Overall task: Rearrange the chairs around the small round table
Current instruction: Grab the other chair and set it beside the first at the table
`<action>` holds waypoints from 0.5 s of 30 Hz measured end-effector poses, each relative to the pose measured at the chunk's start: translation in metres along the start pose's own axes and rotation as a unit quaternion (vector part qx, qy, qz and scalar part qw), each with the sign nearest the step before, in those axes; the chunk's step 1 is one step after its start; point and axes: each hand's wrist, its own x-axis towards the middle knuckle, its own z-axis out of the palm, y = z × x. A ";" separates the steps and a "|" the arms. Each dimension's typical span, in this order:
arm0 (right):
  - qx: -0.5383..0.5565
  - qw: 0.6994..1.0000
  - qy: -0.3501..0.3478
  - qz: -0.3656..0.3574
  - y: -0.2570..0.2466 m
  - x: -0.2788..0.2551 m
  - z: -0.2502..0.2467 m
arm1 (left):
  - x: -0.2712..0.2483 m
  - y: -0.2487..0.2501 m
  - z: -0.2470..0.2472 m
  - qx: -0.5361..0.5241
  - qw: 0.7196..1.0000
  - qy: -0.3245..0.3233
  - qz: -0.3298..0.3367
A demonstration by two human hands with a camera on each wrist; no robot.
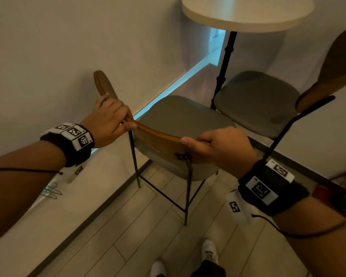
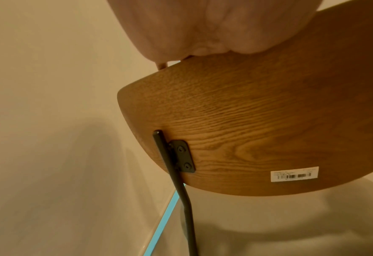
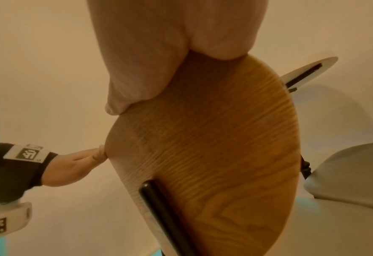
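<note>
Beside the pale wall, in the corner by the small round table (image 1: pixel 248 15), the near chair (image 1: pixel 180 120) stands with its grey padded seat toward the table's black post and its curved wooden backrest (image 1: pixel 158 136) toward the person. Both hands have hold of that backrest along its top edge: the left hand (image 1: pixel 108 118) is wrapped over the end near the wall, fingers curled across the front and thumb pressed along the rim, and the right hand (image 1: pixel 218 148) clamps the other end in the same way, thumb on top. The wrist views confirm it — palm and thumb lie flat against the oak-grained back panel, just above the black metal bracket (image 2: pixel 182 155) where the thin frame rod is screwed on. A second chair (image 1: pixel 268 102) of the same make sits just beside the first, nearer the table and angled, its seat close to the near one's. By the look of it this chair should handle easily: a slim steel frame and thin plywood back suggest a light, rigid piece that will lift or pivot as one. The top rim of the backrest, gripped wide at both ends, seems the sensible hold — it gives leverage against twisting, though the smooth varnished wood could slip under a loose grasp.
</note>
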 end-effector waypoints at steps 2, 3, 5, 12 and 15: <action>0.011 1.000 -0.016 -0.001 -0.004 -0.002 -0.001 | -0.002 0.000 0.001 -0.006 1.000 0.006 0.001; 0.016 1.000 -0.011 -0.007 -0.004 -0.004 0.001 | -0.004 -0.002 0.000 -0.009 1.000 0.008 0.001; 0.014 0.999 0.023 -0.038 -0.007 -0.010 0.009 | -0.011 -0.006 0.000 -0.010 1.000 -0.001 0.004; 0.044 0.996 0.064 -0.050 -0.022 -0.028 0.028 | -0.029 -0.008 -0.006 -0.012 0.999 -0.003 0.030; 0.059 0.993 0.081 -0.065 -0.013 -0.028 0.025 | -0.027 -0.004 -0.003 -0.022 0.999 0.008 0.028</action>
